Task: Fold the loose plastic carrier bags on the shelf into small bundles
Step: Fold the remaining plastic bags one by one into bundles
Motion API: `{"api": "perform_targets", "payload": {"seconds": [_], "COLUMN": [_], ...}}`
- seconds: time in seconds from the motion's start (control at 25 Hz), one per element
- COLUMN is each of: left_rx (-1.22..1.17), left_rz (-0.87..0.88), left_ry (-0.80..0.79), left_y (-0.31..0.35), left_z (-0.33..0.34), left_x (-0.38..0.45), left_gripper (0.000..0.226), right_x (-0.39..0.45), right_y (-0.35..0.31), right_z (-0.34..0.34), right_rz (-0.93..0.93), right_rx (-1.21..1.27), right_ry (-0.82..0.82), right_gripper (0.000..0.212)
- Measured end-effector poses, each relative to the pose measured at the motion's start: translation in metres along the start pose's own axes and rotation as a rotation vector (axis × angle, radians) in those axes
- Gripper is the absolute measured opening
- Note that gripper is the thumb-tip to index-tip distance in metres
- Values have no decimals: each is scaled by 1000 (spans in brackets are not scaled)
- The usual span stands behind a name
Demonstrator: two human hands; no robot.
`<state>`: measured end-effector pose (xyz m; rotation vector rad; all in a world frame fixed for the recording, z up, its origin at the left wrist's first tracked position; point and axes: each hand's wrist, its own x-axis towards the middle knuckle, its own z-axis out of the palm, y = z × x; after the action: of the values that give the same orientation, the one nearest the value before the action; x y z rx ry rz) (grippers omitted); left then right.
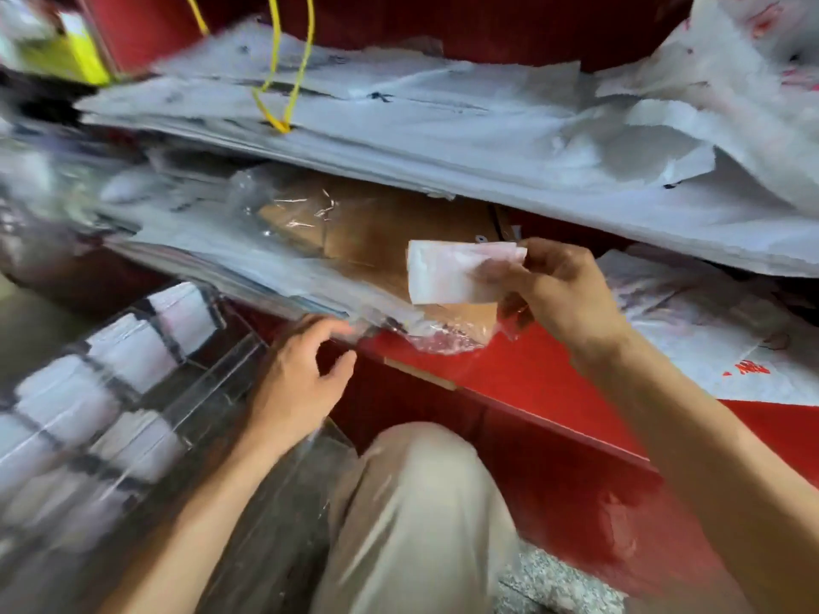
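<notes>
Knee [416,489]: showing nearest the camera, in pale trousers, below the red shelf [523,374] edge.
Acrylic rack [133,392]: lying left of the shelf edge, blurred; holding white slips.
Left hand [301,374]: hovering at the shelf's front edge, fingers loosely curled, gripping nothing; fingertips are just touching the lip of the clear plastic sheets [248,259].
Right hand [554,294]: pinching the folded bundle [456,272] between thumb and fingertips, raised just above the shelf's front edge.
Folded bundle: small white-pink rectangle, long axis running roughly left-right along the shelf edge; free end is pointing toward the left hand.
Cardboard [390,232]: lying on the shelf behind the bundle, partly under clear film.
Loose carrier bags [691,330]: white with red print, lying on the shelf to the right, beyond the right wrist; more [753,59] heaped at the far right.
White sheet stack [443,126]: spanning the back of the shelf, a yellow cord [288,82] looping into it.
Judgement: this bundle looks finished; next loose bag is lying nearer the right hand, which is occupied, so the left must cross or the bundle go down first.
</notes>
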<state>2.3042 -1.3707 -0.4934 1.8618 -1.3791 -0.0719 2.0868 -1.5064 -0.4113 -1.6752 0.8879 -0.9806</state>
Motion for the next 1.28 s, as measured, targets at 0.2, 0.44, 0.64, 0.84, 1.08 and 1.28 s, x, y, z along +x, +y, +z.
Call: {"api": "perform_targets", "payload": {"seconds": [0.2, 0.44, 0.64, 0.84, 1.08, 1.28], "left_rx": [210, 369, 438, 493, 491, 471], "left_rz": [-380, -540, -590, -508, -525, -529], "left_ry": [-16, -19, -93, -116, -116, -133], "left_y": [-122, -187, -205, -218, -217, -194], "left_z": [-42, -77, -81, -71, -67, -71], "left_x": [-86, -119, -117, -132, -132, -125], "left_gripper": [33, 59, 72, 83, 86, 79], "right_x": [20, 33, 27, 18, 14, 20], "right_y": [-18, 1, 27, 48, 74, 50], "right_z": [123, 262, 346, 387, 403, 350], "right_rz": [-47, -208, -507, -621, -631, -542], "right_rx": [-51, -273, -717, -1093, -1228, -1158], "right_ry": [-260, -453, -570, -790, -959, -977], "right_gripper": [17, 18, 23, 38, 49, 49]}}
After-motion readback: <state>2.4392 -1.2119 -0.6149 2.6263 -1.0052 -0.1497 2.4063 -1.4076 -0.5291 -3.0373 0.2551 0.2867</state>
